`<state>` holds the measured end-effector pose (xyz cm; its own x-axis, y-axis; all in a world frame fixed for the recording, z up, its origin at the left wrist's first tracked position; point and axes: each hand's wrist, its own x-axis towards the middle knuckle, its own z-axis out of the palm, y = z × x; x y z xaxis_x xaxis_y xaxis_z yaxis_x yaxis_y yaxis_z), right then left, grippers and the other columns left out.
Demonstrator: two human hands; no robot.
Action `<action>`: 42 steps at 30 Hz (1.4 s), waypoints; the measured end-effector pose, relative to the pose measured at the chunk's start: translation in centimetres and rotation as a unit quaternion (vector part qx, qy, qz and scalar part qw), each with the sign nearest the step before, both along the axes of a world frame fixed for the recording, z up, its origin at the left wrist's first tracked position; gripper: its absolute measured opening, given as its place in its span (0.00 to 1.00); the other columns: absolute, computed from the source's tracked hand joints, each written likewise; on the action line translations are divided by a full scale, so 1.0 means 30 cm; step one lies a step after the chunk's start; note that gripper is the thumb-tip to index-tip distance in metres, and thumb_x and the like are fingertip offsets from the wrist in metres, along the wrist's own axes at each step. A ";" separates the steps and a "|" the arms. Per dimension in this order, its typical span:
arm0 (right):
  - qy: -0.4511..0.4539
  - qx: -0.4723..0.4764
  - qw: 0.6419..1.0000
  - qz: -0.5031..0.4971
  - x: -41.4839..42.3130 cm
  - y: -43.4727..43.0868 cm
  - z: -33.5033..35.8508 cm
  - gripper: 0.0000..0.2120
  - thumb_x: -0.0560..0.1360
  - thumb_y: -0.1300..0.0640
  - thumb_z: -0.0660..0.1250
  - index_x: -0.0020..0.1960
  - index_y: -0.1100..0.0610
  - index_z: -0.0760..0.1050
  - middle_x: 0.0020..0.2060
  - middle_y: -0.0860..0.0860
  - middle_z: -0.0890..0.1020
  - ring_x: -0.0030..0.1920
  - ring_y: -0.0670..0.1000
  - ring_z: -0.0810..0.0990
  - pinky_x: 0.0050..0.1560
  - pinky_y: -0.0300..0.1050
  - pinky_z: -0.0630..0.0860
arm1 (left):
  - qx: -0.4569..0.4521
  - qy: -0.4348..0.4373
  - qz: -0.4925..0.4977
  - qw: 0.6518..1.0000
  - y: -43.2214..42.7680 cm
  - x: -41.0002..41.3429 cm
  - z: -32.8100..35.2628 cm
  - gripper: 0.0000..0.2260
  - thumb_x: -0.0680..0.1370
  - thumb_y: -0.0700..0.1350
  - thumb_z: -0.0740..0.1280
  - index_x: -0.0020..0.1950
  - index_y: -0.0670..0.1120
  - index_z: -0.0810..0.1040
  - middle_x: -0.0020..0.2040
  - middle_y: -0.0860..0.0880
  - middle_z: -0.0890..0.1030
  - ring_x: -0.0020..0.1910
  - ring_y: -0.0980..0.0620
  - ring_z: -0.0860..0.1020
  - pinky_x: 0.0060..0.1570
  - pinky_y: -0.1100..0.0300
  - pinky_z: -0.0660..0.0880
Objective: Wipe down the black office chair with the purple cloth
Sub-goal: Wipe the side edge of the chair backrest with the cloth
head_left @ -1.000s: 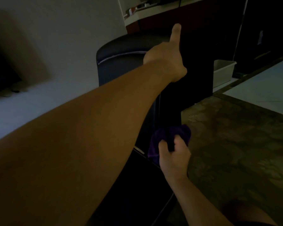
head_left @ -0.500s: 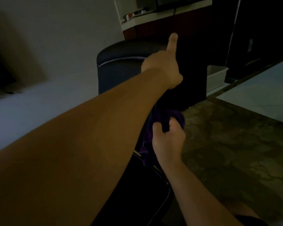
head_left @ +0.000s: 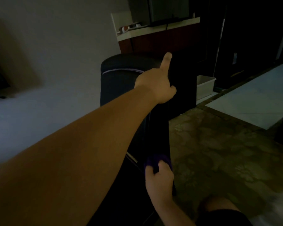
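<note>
Purple cloth (head_left: 154,160) in right hand (head_left: 159,181) (below left hand (head_left: 155,85) holding chair (head_left: 118,84)).

Black chair (head_left: 121,82) (pale piping), purple cloth (head_left: 151,161), mottled olive floor (head_left: 219,152).

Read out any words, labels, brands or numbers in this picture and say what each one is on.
No text is legible anywhere.
The pale tag on the dark door: too small and dim to read.
The small items on the counter: blurred, unreadable.
The black office chair and purple cloth: no lettering visible.
</note>
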<state>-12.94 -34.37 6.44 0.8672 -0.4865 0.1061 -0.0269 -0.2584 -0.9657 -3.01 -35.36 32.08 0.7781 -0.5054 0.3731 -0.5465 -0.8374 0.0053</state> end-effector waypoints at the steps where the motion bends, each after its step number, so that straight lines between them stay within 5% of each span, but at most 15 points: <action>1: -0.038 -0.006 0.999 -0.027 0.003 0.013 0.048 0.17 0.74 0.60 0.69 0.32 0.52 0.64 0.30 0.48 0.71 0.27 0.45 0.70 0.29 0.37 0.68 | -0.009 0.007 -0.008 1.000 0.005 -0.010 0.005 0.41 0.78 0.57 0.63 0.80 0.54 0.37 0.35 0.53 0.77 0.31 0.54 0.77 0.26 0.60 0.70; 8: -0.112 0.111 0.986 -0.053 0.057 -0.017 0.391 0.07 0.74 0.57 0.64 0.38 0.54 0.70 0.33 0.49 0.77 0.30 0.43 0.74 0.32 0.40 0.74 | -0.046 0.101 -0.049 0.993 0.048 -0.073 0.076 0.26 0.83 0.56 0.52 0.79 0.59 0.44 0.35 0.51 0.76 0.31 0.54 0.76 0.27 0.61 0.65; 12: -0.102 0.047 0.992 -0.065 0.052 0.004 0.417 0.11 0.76 0.46 0.60 0.45 0.52 0.74 0.43 0.48 0.80 0.43 0.48 0.79 0.47 0.51 0.79 | -0.024 0.115 -0.037 0.992 0.053 -0.098 0.093 0.26 0.84 0.56 0.52 0.79 0.60 0.43 0.35 0.52 0.72 0.31 0.55 0.75 0.28 0.60 0.65; 15: -0.114 0.036 0.991 -0.060 0.042 0.006 0.452 0.12 0.80 0.45 0.58 0.47 0.53 0.73 0.48 0.48 0.78 0.47 0.47 0.77 0.50 0.48 0.77 | -0.026 0.121 -0.036 0.992 0.053 -0.115 0.088 0.26 0.84 0.55 0.52 0.79 0.60 0.43 0.34 0.50 0.73 0.30 0.54 0.76 0.27 0.60 0.65; 19: -0.115 -0.063 0.989 -0.073 0.012 0.018 0.451 0.09 0.82 0.49 0.57 0.44 0.49 0.68 0.42 0.40 0.70 0.40 0.41 0.71 0.38 0.32 0.66 | -0.032 0.127 -0.047 0.990 0.065 -0.125 0.085 0.26 0.84 0.54 0.53 0.79 0.60 0.44 0.35 0.49 0.76 0.28 0.54 0.75 0.27 0.60 0.66; 26: -0.160 -0.126 0.975 -0.093 0.027 0.008 0.344 0.08 0.81 0.50 0.58 0.44 0.50 0.68 0.43 0.44 0.73 0.41 0.42 0.72 0.37 0.33 0.67 | -0.047 0.121 -0.061 0.990 0.059 -0.125 0.063 0.29 0.83 0.56 0.56 0.79 0.60 0.43 0.36 0.50 0.75 0.32 0.54 0.77 0.29 0.60 0.68; 31: -0.082 -0.082 0.988 -0.101 -0.025 0.036 0.162 0.07 0.81 0.52 0.60 0.44 0.47 0.70 0.42 0.42 0.74 0.41 0.39 0.74 0.42 0.31 0.68 | -0.049 0.113 -0.057 0.991 0.058 -0.113 0.051 0.31 0.82 0.56 0.58 0.79 0.60 0.42 0.35 0.52 0.74 0.30 0.55 0.76 0.28 0.61 0.68; 35: 0.057 -0.076 0.995 -0.036 -0.077 0.067 0.045 0.08 0.81 0.51 0.58 0.43 0.47 0.70 0.43 0.45 0.73 0.39 0.43 0.76 0.42 0.41 0.76 | -0.048 0.112 -0.063 0.991 0.063 -0.105 0.047 0.31 0.82 0.56 0.59 0.79 0.60 0.42 0.35 0.54 0.73 0.30 0.56 0.76 0.27 0.63 0.68; 42: 0.034 0.007 0.998 -0.043 -0.055 0.127 0.246 0.08 0.81 0.51 0.59 0.57 0.53 0.69 0.50 0.48 0.67 0.40 0.43 0.69 0.39 0.32 0.65 | -0.048 0.105 -0.056 0.992 0.056 -0.087 0.046 0.32 0.82 0.56 0.59 0.79 0.60 0.42 0.35 0.53 0.72 0.31 0.54 0.78 0.28 0.60 0.69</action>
<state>-14.59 -30.57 13.82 0.8272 -0.5604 0.0414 -0.1133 -0.2386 -0.9645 -5.63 -33.68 33.45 0.7850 -0.5626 0.2594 -0.6141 -0.7618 0.2062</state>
